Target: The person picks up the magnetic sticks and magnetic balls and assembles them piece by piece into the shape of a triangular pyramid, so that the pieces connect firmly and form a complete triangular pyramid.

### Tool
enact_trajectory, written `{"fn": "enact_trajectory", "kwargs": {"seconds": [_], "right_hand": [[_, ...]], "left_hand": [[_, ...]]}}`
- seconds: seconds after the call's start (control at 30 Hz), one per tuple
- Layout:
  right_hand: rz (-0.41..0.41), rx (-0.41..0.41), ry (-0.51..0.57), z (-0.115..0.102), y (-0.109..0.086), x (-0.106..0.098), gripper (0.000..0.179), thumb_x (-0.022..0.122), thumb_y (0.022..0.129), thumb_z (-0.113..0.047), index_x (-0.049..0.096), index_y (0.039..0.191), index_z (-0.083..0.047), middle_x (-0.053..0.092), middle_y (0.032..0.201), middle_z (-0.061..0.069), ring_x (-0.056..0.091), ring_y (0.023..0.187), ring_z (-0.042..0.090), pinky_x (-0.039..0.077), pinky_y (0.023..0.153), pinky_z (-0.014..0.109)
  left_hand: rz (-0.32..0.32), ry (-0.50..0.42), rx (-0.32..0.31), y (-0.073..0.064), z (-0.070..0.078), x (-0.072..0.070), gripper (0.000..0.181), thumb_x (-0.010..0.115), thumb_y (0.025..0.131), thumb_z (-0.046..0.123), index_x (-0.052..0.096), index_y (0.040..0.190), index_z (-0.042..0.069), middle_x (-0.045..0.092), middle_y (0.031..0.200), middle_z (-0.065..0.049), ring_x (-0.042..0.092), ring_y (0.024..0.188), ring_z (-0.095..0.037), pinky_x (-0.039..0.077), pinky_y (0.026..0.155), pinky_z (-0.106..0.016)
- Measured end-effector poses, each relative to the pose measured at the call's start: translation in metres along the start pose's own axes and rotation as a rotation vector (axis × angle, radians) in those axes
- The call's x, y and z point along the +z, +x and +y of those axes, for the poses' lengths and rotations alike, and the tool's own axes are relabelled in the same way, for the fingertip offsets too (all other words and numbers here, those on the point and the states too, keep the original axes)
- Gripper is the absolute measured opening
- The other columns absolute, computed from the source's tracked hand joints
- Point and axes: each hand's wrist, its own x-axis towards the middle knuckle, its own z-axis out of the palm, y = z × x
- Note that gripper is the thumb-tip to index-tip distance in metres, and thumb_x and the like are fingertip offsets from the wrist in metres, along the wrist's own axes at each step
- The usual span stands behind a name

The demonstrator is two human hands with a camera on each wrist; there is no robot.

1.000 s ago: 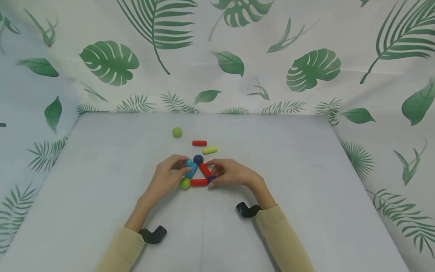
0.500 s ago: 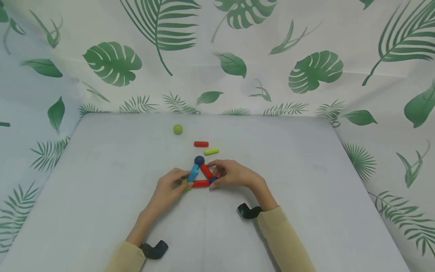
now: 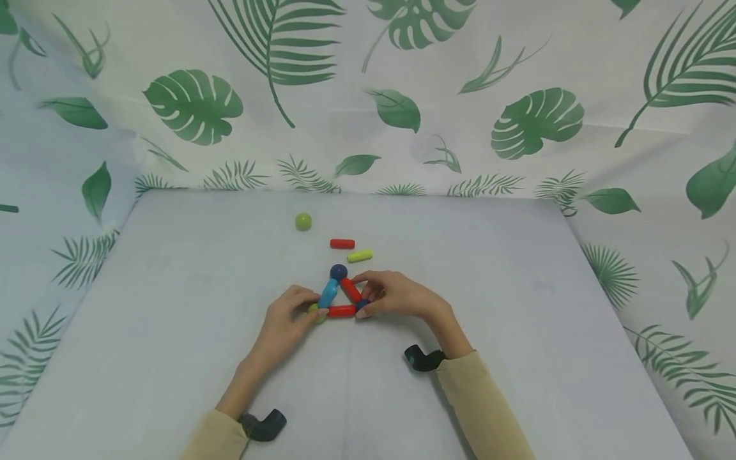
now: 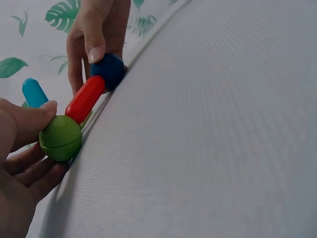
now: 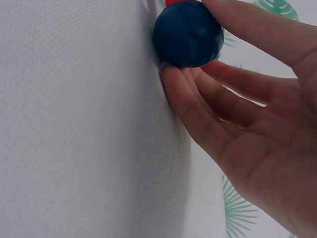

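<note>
- We see the left hand (image 3: 290, 313) gripping a green ball (image 4: 60, 139) between thumb and fingers, at the near left corner of a triangle of sticks and balls.
- We see the right hand (image 3: 399, 294) gripping a dark-blue ball (image 5: 188, 34) at the near right corner, thumb on one side and fingers on the other.
- Between these two balls we find the near red stick (image 3: 342, 311), one end touching each; it forms the side closest to the person.
- From the green ball we follow a light-blue stick (image 3: 328, 294) up to the top ball (image 3: 338, 272), also dark blue, at the far corner.
- The slanted red stick (image 3: 351, 291) runs from that top ball down to the ball in the right hand.
- Just beyond the triangle we notice a yellow stick (image 3: 360, 256) and, near it, a loose red stick (image 3: 342, 244); farther back and to the left sits a loose green ball (image 3: 303, 222).
- All this is on a white counter (image 3: 460, 255), with a leaf-printed cloth (image 3: 345, 64) behind.
- We also see tan sleeves (image 3: 483, 402) on both arms.
</note>
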Motion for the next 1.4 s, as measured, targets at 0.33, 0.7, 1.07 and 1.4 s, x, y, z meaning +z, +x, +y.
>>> {"fn": "enact_trajectory", "kwargs": {"seconds": [0.33, 0.7, 1.07, 1.4], "right_hand": [[0.007, -0.002, 0.003, 0.002, -0.002, -0.001, 0.061, 0.084, 0.087, -0.025, 0.059, 0.142, -0.014, 0.070, 0.109, 0.001, 0.062, 0.100, 0.016, 0.056, 0.091, 0.032], [-0.001, -0.008, -0.005, 0.006, -0.002, 0.000, 0.060, 0.084, 0.087, -0.026, 0.060, 0.140, -0.013, 0.070, 0.106, 0.001, 0.062, 0.097, 0.015, 0.055, 0.089, 0.031], [-0.001, 0.030, 0.010, 0.008, -0.001, 0.000, 0.061, 0.084, 0.086, -0.030, 0.060, 0.140, -0.015, 0.069, 0.106, -0.001, 0.062, 0.098, 0.016, 0.056, 0.089, 0.033], [-0.019, 0.004, 0.007, 0.005, 0.002, -0.001, 0.060, 0.084, 0.087, -0.029, 0.060, 0.140, -0.014, 0.069, 0.106, -0.001, 0.063, 0.098, 0.016, 0.056, 0.091, 0.033]], "left_hand": [[-0.005, -0.003, -0.020, 0.001, 0.004, 0.002, 0.023, 0.079, 0.091, 0.016, 0.074, 0.114, 0.012, 0.066, 0.109, 0.002, 0.065, 0.105, -0.014, 0.057, 0.099, -0.039], [-0.048, 0.021, -0.041, 0.007, 0.003, -0.007, 0.021, 0.071, 0.098, 0.026, 0.072, 0.117, 0.018, 0.069, 0.112, 0.006, 0.065, 0.107, -0.013, 0.056, 0.098, -0.040], [-0.139, 0.079, -0.027, 0.084, 0.009, -0.024, 0.026, 0.068, 0.100, 0.014, 0.069, 0.126, 0.012, 0.071, 0.123, -0.005, 0.066, 0.116, -0.024, 0.056, 0.103, -0.042], [-0.253, 0.103, 0.017, 0.138, 0.004, -0.031, 0.031, 0.066, 0.101, 0.014, 0.068, 0.131, 0.009, 0.069, 0.130, -0.010, 0.060, 0.128, -0.031, 0.050, 0.110, -0.049]]}}
